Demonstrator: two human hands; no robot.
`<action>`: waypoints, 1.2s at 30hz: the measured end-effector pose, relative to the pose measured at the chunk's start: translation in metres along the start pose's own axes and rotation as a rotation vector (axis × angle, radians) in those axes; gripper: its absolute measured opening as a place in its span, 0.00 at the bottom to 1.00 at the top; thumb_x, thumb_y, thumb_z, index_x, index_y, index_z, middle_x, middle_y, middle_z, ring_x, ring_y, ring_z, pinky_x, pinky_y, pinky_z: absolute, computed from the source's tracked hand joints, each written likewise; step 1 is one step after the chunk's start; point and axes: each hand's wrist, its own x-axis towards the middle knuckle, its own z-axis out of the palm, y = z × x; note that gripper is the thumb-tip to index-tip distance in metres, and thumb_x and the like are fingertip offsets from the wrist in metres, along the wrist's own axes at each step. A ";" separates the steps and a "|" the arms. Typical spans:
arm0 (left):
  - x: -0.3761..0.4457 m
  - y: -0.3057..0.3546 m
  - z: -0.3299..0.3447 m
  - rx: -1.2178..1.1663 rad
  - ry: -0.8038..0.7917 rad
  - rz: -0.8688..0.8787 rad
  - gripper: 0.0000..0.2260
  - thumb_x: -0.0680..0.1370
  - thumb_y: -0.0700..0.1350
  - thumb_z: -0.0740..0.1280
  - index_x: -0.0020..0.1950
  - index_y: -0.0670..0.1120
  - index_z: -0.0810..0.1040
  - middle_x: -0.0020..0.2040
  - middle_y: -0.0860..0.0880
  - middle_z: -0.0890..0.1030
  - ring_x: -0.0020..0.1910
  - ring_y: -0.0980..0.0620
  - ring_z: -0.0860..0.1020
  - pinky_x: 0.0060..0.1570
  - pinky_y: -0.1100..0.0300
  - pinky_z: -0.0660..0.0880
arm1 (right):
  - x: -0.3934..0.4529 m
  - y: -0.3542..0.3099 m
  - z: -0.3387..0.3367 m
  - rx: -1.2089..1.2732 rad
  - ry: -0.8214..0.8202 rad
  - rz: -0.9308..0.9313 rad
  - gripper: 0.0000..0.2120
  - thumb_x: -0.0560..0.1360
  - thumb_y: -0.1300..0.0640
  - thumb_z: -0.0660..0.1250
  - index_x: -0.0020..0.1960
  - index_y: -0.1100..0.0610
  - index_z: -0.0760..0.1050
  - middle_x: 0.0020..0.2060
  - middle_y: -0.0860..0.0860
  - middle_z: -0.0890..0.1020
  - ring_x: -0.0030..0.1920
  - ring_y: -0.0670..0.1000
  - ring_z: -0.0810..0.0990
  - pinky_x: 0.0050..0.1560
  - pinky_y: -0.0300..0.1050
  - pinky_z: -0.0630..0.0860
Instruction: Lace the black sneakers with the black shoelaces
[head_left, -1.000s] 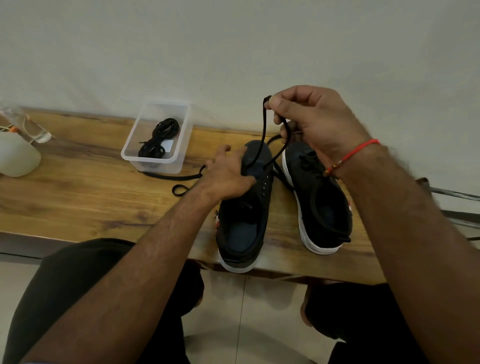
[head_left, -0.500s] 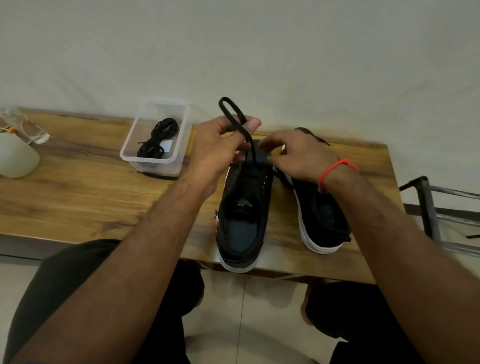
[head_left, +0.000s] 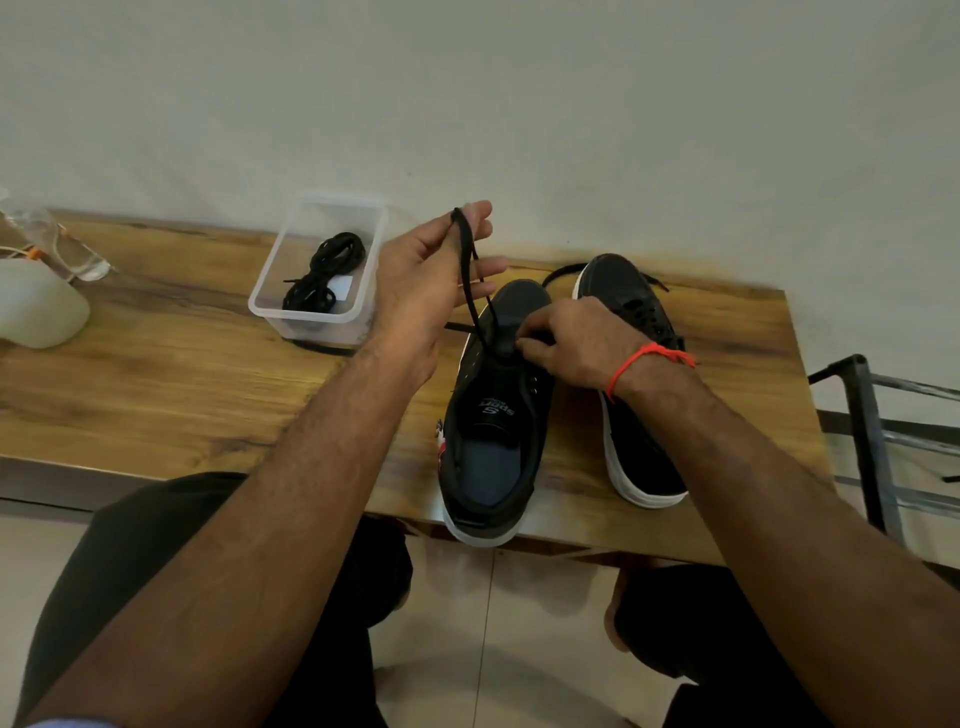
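Observation:
Two black sneakers with white soles stand side by side on the wooden table (head_left: 156, 374), toes pointing away from me. The left sneaker (head_left: 493, 415) has a black shoelace (head_left: 474, 291) rising from its front eyelets. My left hand (head_left: 431, 280) holds that lace up above the toe, pinched between thumb and fingers. My right hand (head_left: 566, 338), with a red thread on the wrist, rests over the left sneaker's front eyelets and pinches the lace there. The right sneaker (head_left: 634, 405) is laced at the front, partly hidden by my right wrist.
A clear plastic box (head_left: 270, 291) with a bundle of black laces (head_left: 324, 275) stands left of the shoes. A white object (head_left: 36, 306) and a clear item lie at the far left. A black metal rack (head_left: 878, 431) stands right of the table. My knees are under the near edge.
My right hand came down from holding the lace high to the left sneaker's eyelets. My left hand left the shoe, took the lace and lifted it above the toe.

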 end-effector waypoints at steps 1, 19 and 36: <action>0.000 -0.001 -0.001 0.020 0.003 -0.007 0.12 0.83 0.51 0.67 0.63 0.48 0.83 0.58 0.50 0.84 0.49 0.48 0.86 0.50 0.54 0.84 | 0.000 0.000 0.000 -0.017 -0.023 0.010 0.14 0.80 0.48 0.64 0.63 0.50 0.80 0.57 0.53 0.83 0.58 0.54 0.80 0.61 0.54 0.78; 0.008 -0.023 -0.010 0.841 -0.014 0.170 0.22 0.83 0.47 0.66 0.77 0.53 0.67 0.66 0.48 0.70 0.57 0.57 0.72 0.57 0.63 0.70 | -0.004 -0.002 -0.006 -0.094 -0.107 0.054 0.18 0.77 0.41 0.60 0.60 0.49 0.79 0.51 0.53 0.81 0.57 0.57 0.77 0.60 0.58 0.77; 0.001 -0.009 -0.009 0.661 -0.334 -0.237 0.02 0.83 0.45 0.64 0.54 0.47 0.75 0.43 0.47 0.83 0.34 0.52 0.84 0.30 0.59 0.77 | 0.003 -0.003 -0.016 0.266 0.162 0.168 0.07 0.78 0.60 0.67 0.43 0.50 0.77 0.43 0.49 0.80 0.47 0.49 0.78 0.47 0.38 0.70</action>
